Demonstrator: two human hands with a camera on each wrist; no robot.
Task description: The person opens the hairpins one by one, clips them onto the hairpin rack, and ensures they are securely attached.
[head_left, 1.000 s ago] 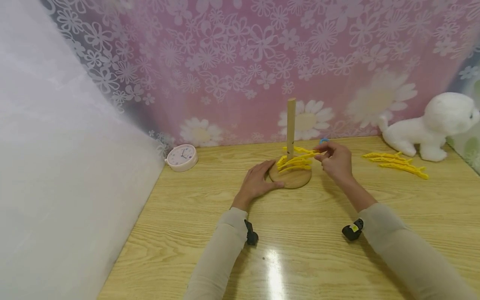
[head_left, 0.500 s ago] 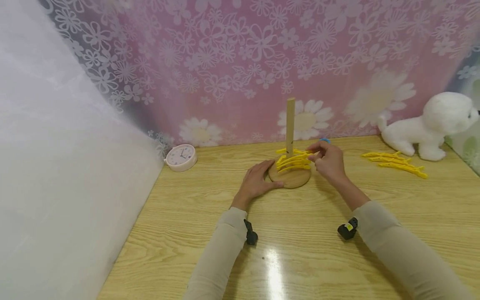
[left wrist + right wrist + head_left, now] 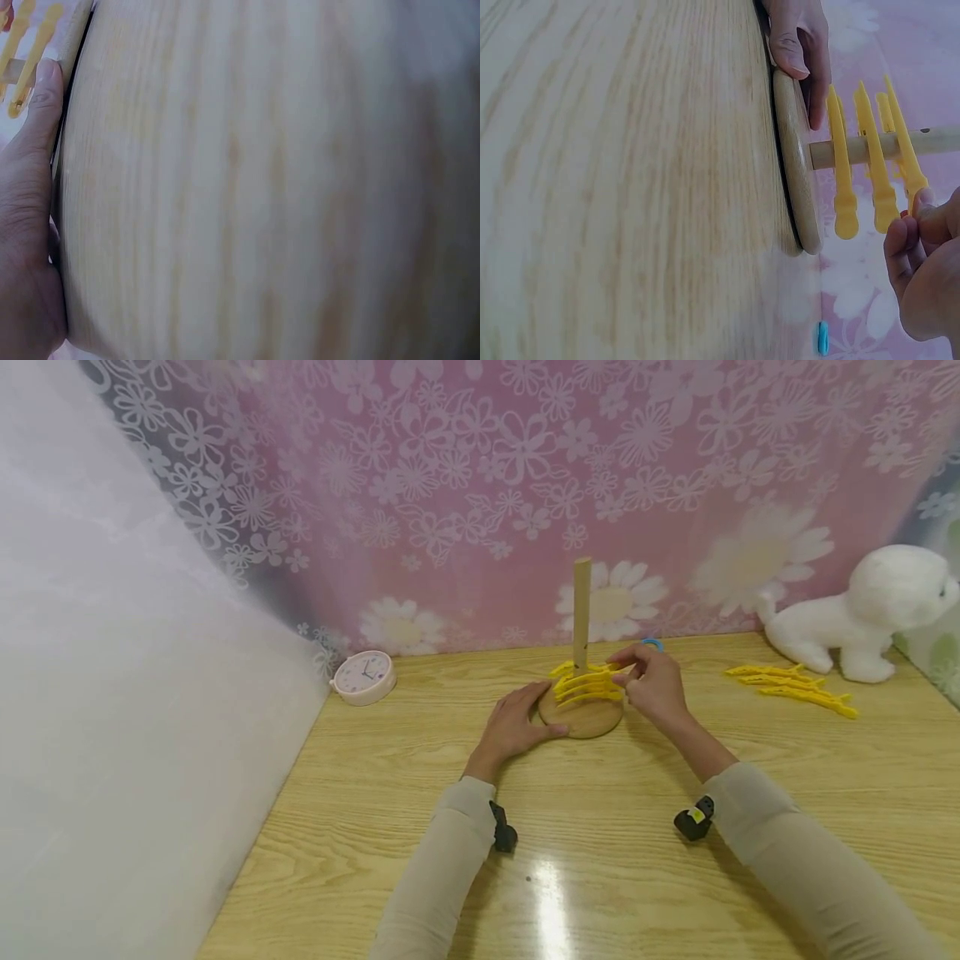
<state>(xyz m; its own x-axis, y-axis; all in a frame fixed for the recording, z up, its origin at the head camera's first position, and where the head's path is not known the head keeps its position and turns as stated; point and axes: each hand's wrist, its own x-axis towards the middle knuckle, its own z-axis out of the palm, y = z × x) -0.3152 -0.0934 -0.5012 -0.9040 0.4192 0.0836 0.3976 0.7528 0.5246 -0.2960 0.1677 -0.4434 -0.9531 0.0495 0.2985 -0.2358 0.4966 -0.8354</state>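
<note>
A round wooden base [image 3: 588,723] carries an upright wooden post [image 3: 582,610]. My left hand [image 3: 512,720] holds the base at its left edge, thumb at the near side and fingers round the far side. Long yellow plastic clips sit across the lower post, one above another. My right hand [image 3: 655,689] pinches the right end of the topmost clip [image 3: 904,142] between thumb and fingers. In the right wrist view this clip lies against the post, beside the middle clip [image 3: 874,154] and the lowest clip [image 3: 841,157]. My right fingertips hide its end.
Several more yellow clips [image 3: 795,683] lie on the table to the right. Behind them stands a white plush dog [image 3: 862,614]. A small blue ring-like item [image 3: 654,644] lies by the back edge, behind my right hand. A pink clock [image 3: 363,677] stands at the left.
My right hand has moved left towards the post, bringing the topmost clip across it, and then nearly stopped. My left hand has stayed on the base.
</note>
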